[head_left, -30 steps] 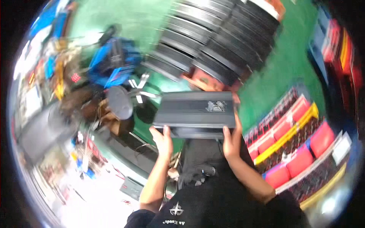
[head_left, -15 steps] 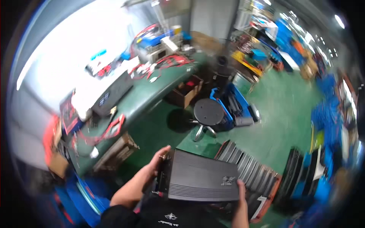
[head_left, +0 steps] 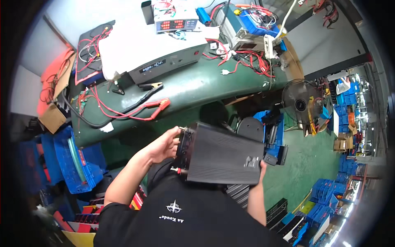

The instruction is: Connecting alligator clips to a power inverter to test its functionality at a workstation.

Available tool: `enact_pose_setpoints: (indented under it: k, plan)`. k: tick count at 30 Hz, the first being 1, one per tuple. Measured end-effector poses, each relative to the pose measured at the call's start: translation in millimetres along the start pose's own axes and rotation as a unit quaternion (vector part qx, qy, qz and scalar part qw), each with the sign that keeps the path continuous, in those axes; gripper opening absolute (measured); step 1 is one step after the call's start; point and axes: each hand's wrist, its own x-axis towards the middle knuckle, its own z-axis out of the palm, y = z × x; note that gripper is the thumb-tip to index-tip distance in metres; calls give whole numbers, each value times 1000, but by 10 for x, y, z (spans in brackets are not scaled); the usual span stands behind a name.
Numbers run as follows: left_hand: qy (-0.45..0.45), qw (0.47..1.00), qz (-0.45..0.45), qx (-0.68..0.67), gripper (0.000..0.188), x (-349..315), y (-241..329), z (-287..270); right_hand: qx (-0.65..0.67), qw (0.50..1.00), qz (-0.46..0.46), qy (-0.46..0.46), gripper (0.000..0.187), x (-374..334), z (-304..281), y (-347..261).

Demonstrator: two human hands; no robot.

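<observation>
I hold a black ribbed metal box (head_left: 224, 156), a flat rectangular electronic unit, level in front of my chest with both hands. My left hand (head_left: 163, 145) grips its left end, where terminals and knobs show. My right hand (head_left: 261, 168) clasps the right end from below; only the fingertips show. The box hangs just short of the green workbench (head_left: 193, 91). On the bench lie red and black clamp cables (head_left: 146, 103) beside a grey instrument with a lit display (head_left: 166, 66).
A round black stool (head_left: 251, 128) and a floor fan (head_left: 301, 103) stand right of the box. Blue crates (head_left: 74, 162) sit at my left, more blue bins far right. Red wires and test gear crowd the bench's back. More black units are stacked at lower right.
The view has swung from the floor stacks to the workbench, now close ahead. The black box stays held in both hands, now near the bench edge.
</observation>
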Motion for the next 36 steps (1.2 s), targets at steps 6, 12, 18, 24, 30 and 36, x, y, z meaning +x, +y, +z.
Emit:
enact_pose_setpoints:
  k: [6,12,18,24,30,36]
  plan:
    - [200,979,49,-15,50,987,578,-275,-139,983,103,-59,64,1997,886,-383]
    - [269,956,104,-58,97,2305,811,-1263,-160,950,235,-132,57,4091,1173,-538]
    - [317,916,150,-197,89,2296,940,-1256,-203,915,332,-103,55,5076,1284,-166]
    - [449,871,189,-56,97,2607,1237,-822,-395,869,146,-261,64,5524,1564,-372]
    - [471,863,180,-39,67,2802,1531,-712,-573,788,-16,-224,59,5861,1536,-431]
    - [491,851,185,2,45,2888,1412,-1438,-590,789,-19,-172,56,6052,1663,-639]
